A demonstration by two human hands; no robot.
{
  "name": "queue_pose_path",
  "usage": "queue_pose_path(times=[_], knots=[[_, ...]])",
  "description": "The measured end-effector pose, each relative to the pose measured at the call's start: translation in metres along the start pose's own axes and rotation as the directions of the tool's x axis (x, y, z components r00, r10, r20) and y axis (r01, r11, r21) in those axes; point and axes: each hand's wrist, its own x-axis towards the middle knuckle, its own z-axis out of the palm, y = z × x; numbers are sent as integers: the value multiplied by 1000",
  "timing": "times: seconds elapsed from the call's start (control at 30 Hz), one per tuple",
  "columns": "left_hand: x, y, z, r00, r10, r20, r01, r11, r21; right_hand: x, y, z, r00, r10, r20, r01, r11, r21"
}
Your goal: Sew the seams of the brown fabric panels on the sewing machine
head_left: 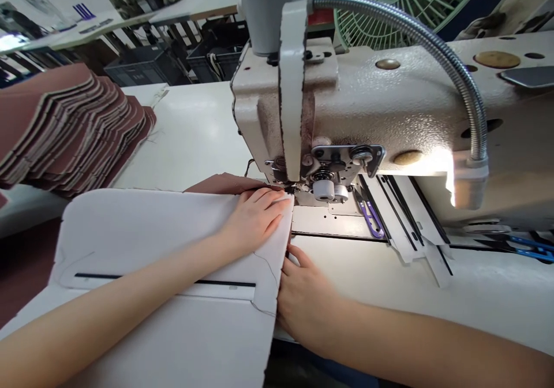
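Note:
A large white fabric panel [142,220] with a black strip [225,284] and loose threads lies under the needle area of a sewing machine [277,111]. Reddish-brown fabric [220,183] shows beneath its far edge. My left hand [253,220] rests flat on the panel close to the presser foot, fingers spread a little. At the panel's right edge, just nearer to me, my right hand [305,295] grips the border, its fingers bent around it and partly hidden beneath.
Stacked reddish-brown pieces [78,128] stand at the left. Purple snips [371,217], black-and-white strips [402,220] and blue-handled scissors [528,248] lie right of the needle. A flexible lamp [470,180] hangs over the bed. Behind are a green fan [402,7] and grey crates [142,64].

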Motion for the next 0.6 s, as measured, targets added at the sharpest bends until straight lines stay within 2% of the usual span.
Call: queue_pose_path(times=[0.17,0.27,0.4,0.47,0.53,0.6], knots=[[2,1,5,998,-8,-56,8,1000,-1,-2,2,-8,997,5,71,-3,1000,-17],[6,3,3,999,-31,-29,31,1000,5,-1,6,-16,996,-6,94,8,1000,-25],[6,4,-9,996,-51,75,49,998,27,-1,12,-22,996,-9,90,11,1000,-17],[1,6,-16,986,14,167,-10,1000,-23,-3,8,-19,998,4,68,0,998,-56],[-9,9,-24,945,117,305,-76,987,-141,-8,-4,-11,999,19,35,-15,993,-117],[-20,16,-36,885,186,427,-76,963,-260,-14,-21,-2,1000,-11,11,13,991,-131]])
